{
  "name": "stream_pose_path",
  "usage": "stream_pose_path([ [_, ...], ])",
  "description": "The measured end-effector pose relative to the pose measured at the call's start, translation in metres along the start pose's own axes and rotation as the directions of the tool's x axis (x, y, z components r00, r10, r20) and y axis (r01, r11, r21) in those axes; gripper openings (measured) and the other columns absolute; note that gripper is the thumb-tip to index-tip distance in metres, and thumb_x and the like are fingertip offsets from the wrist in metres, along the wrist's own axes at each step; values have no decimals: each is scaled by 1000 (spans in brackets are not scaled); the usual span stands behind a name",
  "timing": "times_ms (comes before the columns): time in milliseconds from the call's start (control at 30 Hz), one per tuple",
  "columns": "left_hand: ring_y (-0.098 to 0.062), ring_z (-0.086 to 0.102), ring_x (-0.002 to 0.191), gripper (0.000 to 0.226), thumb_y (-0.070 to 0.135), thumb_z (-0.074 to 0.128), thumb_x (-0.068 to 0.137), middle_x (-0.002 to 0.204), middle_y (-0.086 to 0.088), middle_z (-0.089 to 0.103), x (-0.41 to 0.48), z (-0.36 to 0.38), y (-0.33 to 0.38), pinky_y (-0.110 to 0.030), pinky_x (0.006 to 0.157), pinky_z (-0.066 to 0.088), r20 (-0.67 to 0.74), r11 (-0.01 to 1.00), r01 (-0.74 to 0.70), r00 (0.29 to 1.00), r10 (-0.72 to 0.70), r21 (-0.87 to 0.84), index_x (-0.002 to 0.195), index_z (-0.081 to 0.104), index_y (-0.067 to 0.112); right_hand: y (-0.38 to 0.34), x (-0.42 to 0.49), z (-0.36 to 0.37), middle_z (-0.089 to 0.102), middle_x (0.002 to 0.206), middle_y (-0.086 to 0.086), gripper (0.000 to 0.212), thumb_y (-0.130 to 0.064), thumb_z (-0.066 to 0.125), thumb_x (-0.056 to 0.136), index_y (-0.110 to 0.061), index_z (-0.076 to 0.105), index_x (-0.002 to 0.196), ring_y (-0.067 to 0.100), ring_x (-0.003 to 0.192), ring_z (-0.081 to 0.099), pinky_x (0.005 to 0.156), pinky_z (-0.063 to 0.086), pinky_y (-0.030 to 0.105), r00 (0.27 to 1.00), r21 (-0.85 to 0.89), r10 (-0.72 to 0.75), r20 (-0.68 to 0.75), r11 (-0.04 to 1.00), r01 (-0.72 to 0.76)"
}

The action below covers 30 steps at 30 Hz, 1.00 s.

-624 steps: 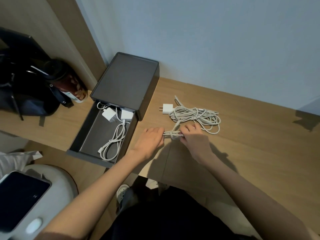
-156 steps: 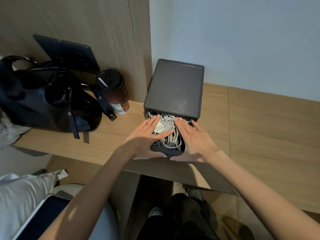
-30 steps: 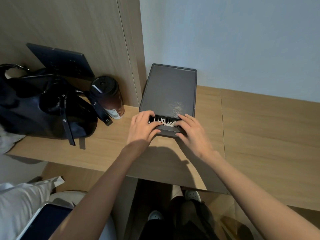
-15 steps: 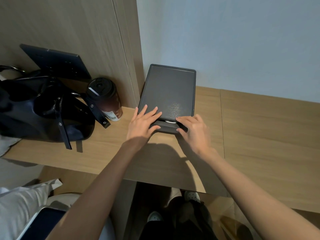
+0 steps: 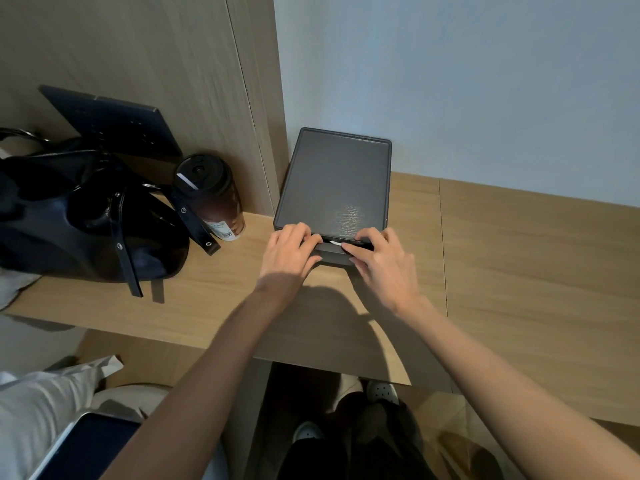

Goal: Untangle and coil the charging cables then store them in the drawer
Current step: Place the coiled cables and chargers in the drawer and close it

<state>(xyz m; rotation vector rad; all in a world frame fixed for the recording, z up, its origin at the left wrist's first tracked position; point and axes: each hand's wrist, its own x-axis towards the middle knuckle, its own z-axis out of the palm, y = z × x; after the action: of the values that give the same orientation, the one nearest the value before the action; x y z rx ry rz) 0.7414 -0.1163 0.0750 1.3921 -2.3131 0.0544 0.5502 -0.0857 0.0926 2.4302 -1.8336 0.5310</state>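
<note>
Head view, down onto the counter (image 5: 519,271). Shows the drawer (image 5: 332,258) almost home in its box (image 5: 334,181), with only a thin dark slit left under the box's top. Catches a sliver of white cable (image 5: 334,242) in that slit, apparently riding at the drawer's lip. Hides the rest inside, so cannot tell how neatly coiled. Finds no loose cable out on the counter.

Reads as the last stretch: untangling, coiling and loading seemingly done, closing not yet complete. Probably calls for tucking that sliver down first, then one final push. Risks pinching the cable if shoved shut as is.

Has the left hand (image 5: 289,254) curled over the drawer's left top corner, fingertips at the slit and thumb against the front face, so grasping the drawer. Has the right hand (image 5: 382,263) clamped likewise on the right corner, index finger laid along the slit beside the cable, thumb lower on the front.

As for room: sets the box close to the wall (image 5: 485,81) at the back and just beside the wood panel (image 5: 138,64) on the left, so offers little give either way. Places a cup (image 5: 211,195) near on the left, with a black bag (image 5: 79,216) beyond it. Leaves wide bare counter to the right. Puts the counter's near edge well behind the wrists, under the forearms, with space enough to draw the drawer out again should the cable jam.
</note>
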Motion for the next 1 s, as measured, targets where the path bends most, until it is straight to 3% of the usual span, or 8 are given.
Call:
stream_pose_path([
  [167, -17, 37, 84, 28, 21, 78, 73, 88, -6, 53, 2, -2, -2, -31, 70, 36, 64, 999, -2, 998, 4, -33, 96, 64, 11, -3, 1, 4, 56, 103, 2, 24, -26, 75, 81, -25, 72, 105, 20, 92, 39, 41, 29, 23, 999, -46, 2, 42, 999, 0],
  [300, -22, 44, 86, 22, 22, 73, 79, 91, -7, 53, 1, -2, -3, -37, 70, 44, 65, 995, 51, 997, -45, -88, 98, 66, 11, -6, 3, 5, 55, 101, 3, 23, -22, 76, 79, -21, 72, 102, 24, 91, 48, 44, 30, 24, 999, -46, 6, 49, 999, -4],
  [433, -19, 40, 100, 28, 26, 71, 79, 108, -5, 56, -1, -1, -4, -30, 83, 28, -5, 983, 125, 992, -127, -133, 104, 63, 15, 0, 7, 6, 59, 103, 0, 24, -21, 78, 77, -20, 74, 101, 22, 95, 54, 57, 43, 27, 999, 96, 28, 38, 995, -31],
  [567, -26, 34, 135, 52, 32, 64, 87, 140, 2, 50, 1, -2, -7, -44, 113, 16, 128, 970, 170, 981, -149, -174, 136, 48, 21, -2, 5, 5, 63, 96, -5, 23, -15, 77, 76, -17, 65, 95, 20, 91, 52, 63, 46, 33, 993, 236, 119, 8, 965, -117],
  [633, -26, 33, 138, 49, 32, 62, 89, 141, 4, 50, 2, 0, -8, -45, 115, 11, 143, 971, 161, 980, -136, -177, 135, 50, 22, -4, 8, 3, 65, 99, -8, 32, -15, 76, 77, -18, 60, 105, 19, 95, 51, 67, 45, 34, 985, 270, 167, 41, 947, -172],
  [767, -23, 37, 136, 46, 35, 65, 86, 136, 7, 53, 3, 2, -11, -44, 115, 15, 128, 970, 173, 980, -152, -173, 130, 56, 25, -1, 13, 4, 65, 93, -3, 33, -19, 78, 76, -21, 69, 107, 22, 94, 52, 66, 43, 33, 986, 235, 159, 56, 958, -168],
  [1000, -24, 37, 136, 45, 28, 67, 85, 136, 5, 54, 3, 0, -9, -48, 115, 12, 140, 966, 156, 982, -128, -207, 129, 57, 24, 3, -1, 13, 65, 94, -1, 22, -13, 80, 75, -20, 73, 95, 27, 79, 52, 56, 50, 32, 996, 154, 24, -92, 988, -10],
])
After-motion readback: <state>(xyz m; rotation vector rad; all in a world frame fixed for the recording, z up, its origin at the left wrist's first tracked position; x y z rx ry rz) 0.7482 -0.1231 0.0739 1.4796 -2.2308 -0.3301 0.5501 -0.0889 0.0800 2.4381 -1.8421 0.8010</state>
